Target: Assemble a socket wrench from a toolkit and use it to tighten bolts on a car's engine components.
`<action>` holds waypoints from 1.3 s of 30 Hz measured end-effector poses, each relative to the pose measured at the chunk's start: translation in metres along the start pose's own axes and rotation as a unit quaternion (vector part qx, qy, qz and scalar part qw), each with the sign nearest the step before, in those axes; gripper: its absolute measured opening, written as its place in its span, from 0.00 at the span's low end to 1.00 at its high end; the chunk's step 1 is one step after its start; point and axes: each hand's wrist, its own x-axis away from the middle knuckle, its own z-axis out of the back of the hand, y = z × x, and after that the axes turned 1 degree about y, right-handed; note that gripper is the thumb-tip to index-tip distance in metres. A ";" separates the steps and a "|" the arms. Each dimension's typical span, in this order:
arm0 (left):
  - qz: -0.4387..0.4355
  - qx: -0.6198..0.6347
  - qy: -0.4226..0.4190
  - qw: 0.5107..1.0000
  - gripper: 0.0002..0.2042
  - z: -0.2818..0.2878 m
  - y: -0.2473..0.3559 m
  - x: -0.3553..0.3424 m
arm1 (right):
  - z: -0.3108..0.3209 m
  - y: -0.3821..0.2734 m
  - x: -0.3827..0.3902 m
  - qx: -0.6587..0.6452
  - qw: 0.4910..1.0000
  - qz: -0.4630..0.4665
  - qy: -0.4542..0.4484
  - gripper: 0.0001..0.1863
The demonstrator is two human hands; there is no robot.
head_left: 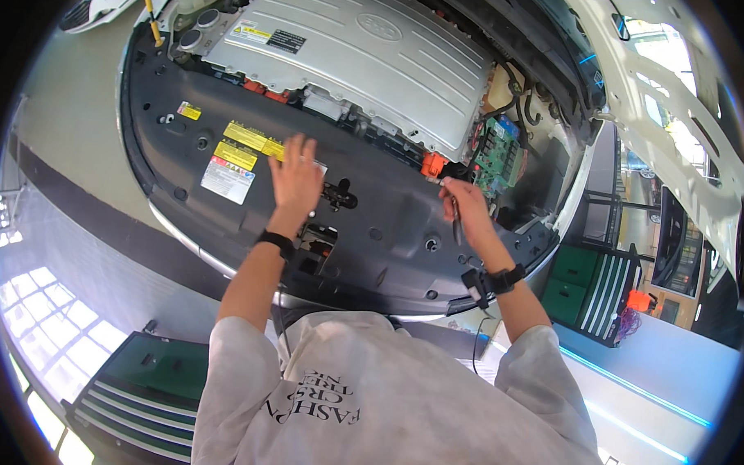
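Observation:
My left hand [297, 179] is open, fingers spread, over the black front cover panel [363, 261] of a car's engine bay, beside yellow and white warning labels [237, 158]. My right hand [469, 207] is closed around a slim dark tool [457, 225], whose lower end hangs below the palm; its exact kind is unclear. The fingertips of that hand are close to an orange connector [433, 163] at the near right corner of a large ribbed silver metal housing [354, 47]. Right of it lies a green circuit board [499, 155], exposed among wires.
A raised hood [672, 87] curves along the right. A yellow prop rod [150, 16] stands at the far left. Green tool cabinets [150, 368] are at lower left and at right, the right-hand green cabinet [572, 285] with orange and purple items beside it. Round silver ports [192, 39] flank the housing.

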 end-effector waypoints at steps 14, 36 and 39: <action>0.047 0.010 -0.032 0.998 0.26 -0.022 -0.029 -0.013 | 0.006 -0.015 -0.140 0.382 0.909 0.152 0.066 0.20; 0.030 0.050 -0.011 0.998 0.25 -0.022 -0.033 -0.012 | -0.023 -0.027 -0.151 0.195 0.975 -0.037 0.099 0.17; 0.033 0.044 -0.001 0.998 0.25 -0.025 -0.036 -0.011 | -0.030 -0.027 -0.150 0.169 0.979 -0.030 0.114 0.15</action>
